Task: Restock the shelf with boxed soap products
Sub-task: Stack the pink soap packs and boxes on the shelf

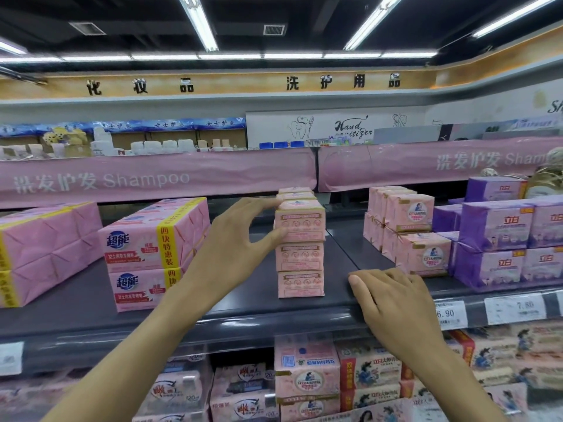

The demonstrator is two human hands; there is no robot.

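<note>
Left hand (237, 236) pinches the top soap box (300, 220) (below a "Shampoo" banner (146, 179)); right hand (393, 300) rests, fingers (380, 280) flat, on the shelf (243, 303).

Pinching the top soap box (300, 220) of a pink three-box stack (301, 269) with the left hand (240, 233). Resting the right hand (396, 300) flat on the dark shelf (91, 300), just beside the stack.

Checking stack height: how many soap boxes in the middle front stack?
3: top box, held by the left hand; middle box; bottom box on the shelf. More hidden behind.
</note>
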